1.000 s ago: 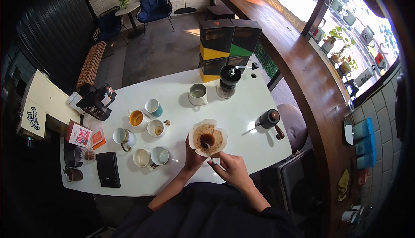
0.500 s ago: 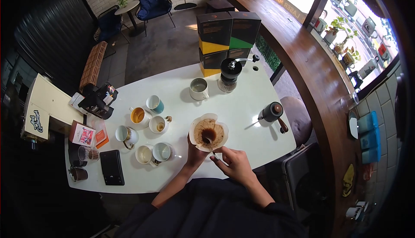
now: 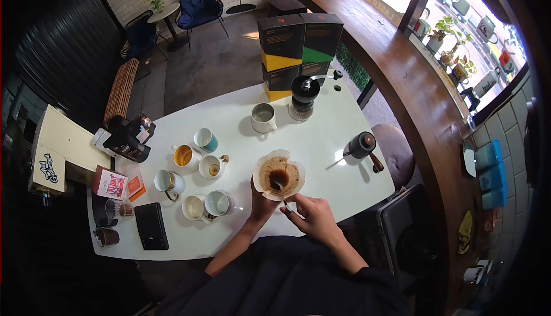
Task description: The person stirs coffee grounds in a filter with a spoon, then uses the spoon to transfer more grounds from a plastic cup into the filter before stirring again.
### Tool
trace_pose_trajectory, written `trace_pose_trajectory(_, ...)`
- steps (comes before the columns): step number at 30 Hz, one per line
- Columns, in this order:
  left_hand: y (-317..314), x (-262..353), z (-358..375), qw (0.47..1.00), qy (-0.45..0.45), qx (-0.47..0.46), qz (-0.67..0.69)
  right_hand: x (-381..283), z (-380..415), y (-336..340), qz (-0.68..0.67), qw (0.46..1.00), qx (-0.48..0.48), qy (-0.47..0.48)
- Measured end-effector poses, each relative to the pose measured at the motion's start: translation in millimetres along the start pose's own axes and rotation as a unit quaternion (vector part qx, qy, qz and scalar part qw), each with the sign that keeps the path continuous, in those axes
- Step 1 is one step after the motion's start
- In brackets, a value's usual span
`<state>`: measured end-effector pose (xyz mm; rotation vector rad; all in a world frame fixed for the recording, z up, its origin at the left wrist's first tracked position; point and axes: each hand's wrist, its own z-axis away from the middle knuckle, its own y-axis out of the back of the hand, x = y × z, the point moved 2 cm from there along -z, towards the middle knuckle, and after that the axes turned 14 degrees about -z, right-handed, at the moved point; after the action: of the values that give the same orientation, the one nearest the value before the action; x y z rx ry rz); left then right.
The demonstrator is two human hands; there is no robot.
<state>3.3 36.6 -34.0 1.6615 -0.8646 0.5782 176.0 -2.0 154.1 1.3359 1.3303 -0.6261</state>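
Observation:
A paper coffee filter (image 3: pixel 293 172) with wet brown grounds around its wall and dark liquid in the middle is in front of me. My left hand (image 3: pixel 263 202) is wrapped round the coffee dripper under the filter, which the paper and my fingers mostly hide. Between the thumb and fingers of my right hand (image 3: pixel 314 217) is a spoon (image 3: pixel 283 199), its bowl end dipping into the filter. Beyond the filter stand a grey mug (image 3: pixel 263 118) and a hand coffee grinder (image 3: pixel 304 95). A dark kettle (image 3: pixel 361 145) with a wooden handle is to the right.
Several cups, among them an orange-lined cup (image 3: pixel 183 155) and a teal cup (image 3: pixel 205 140), stand left on the white table (image 3: pixel 321 138). A black scale (image 3: pixel 151 226) lies at the near left. Stacked boxes (image 3: pixel 281 38) rise at the far edge. A wooden counter (image 3: pixel 396 58) curves along the right.
The view has shifted slightly. The dark liquid in the filter looks a little lower. Both hands keep their hold, with the spoon still in the filter.

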Motion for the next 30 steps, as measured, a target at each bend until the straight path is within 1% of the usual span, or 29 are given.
trace_pose_trajectory(3, -0.1, 0.6, -0.5, 0.999, 0.02, 0.012, 0.032, 0.4, 0.7, -1.2, -0.002, 1.0, 0.001, -0.007)
trace_pose_trajectory(6, 1.8, 3.2, -2.4, 0.999, 0.022, -0.004, 0.039, -1.5, -0.4, -1.0, 0.003, 1.0, -0.006, -0.011)
trace_pose_trajectory(8, 1.7, 5.0, -2.4, 0.998, 0.033, 0.001, 0.049, 0.0, -0.3, -0.8, 0.02, 0.999, -0.02, -0.036)
trace_pose_trajectory(11, -1.4, 1.5, -0.7, 0.998, 0.038, 0.003, 0.051, 0.5, -1.8, -1.8, 0.024, 0.999, -0.026, -0.032)
trace_pose_trajectory(15, 5.6, 13.3, -3.8, 0.996, 0.05, -0.007, 0.073, 2.2, -4.8, -4.8, 0.007, 1.0, -0.017, -0.02)
trace_pose_trajectory(18, 7.7, 17.0, -4.1, 0.996, 0.041, 0.013, 0.083, 3.3, -8.4, -3.9, 0.001, 1.0, 0.001, -0.027)
trace_pose_trajectory(21, 9.8, 18.0, -3.3, 0.998, 0.026, 0.002, 0.065, 4.0, -12.9, -1.9, 0.007, 1.0, 0.008, -0.022)
trace_pose_trajectory(23, 8.7, 16.3, -1.9, 0.999, -0.007, -0.004, 0.032, 3.6, -15.9, -0.1, 0.02, 1.0, -0.001, -0.019)
trace_pose_trajectory(26, 11.7, 21.2, -3.8, 0.998, 0.012, -0.019, 0.065, 1.8, -18.4, 3.5, 0.028, 1.0, -0.005, -0.01)
trace_pose_trajectory(27, 13.0, 24.2, -5.2, 0.998, 0.009, -0.016, 0.062, 1.6, -19.4, 5.0, 0.027, 1.0, -0.005, -0.005)
trace_pose_trajectory(29, 16.9, 31.3, -6.4, 0.996, 0.004, 0.028, 0.08, 2.6, -21.9, 8.1, 0.024, 1.0, -0.013, -0.002)
trace_pose_trajectory(30, 19.8, 36.0, -7.6, 0.996, 0.006, 0.023, 0.088, 3.2, -24.6, 9.7, 0.023, 1.0, -0.016, 0.002)
